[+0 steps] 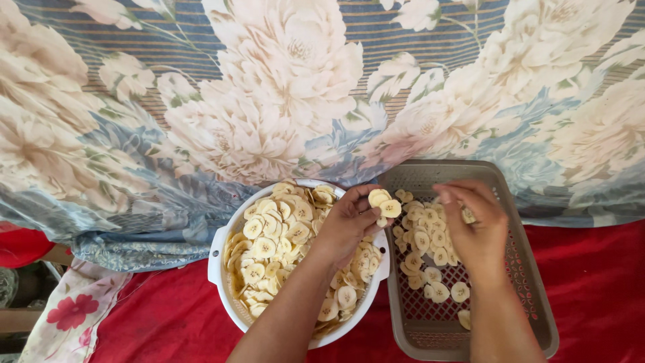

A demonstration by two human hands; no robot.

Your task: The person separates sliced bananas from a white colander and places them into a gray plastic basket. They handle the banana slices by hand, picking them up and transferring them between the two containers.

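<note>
Here, your right hand curls over the grey slotted tray, its fingertips hiding whatever they pinch, so I cannot tell the grip. Your left hand grasps a few banana slices above the white bowl, whose near rim is cut off. Flowered cloth lies behind.

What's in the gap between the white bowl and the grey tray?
In the head view, the white bowl and the grey tray sit nearly side by side. Over the narrow gap, the left hand holds a few banana slices; below is red cloth.
</note>
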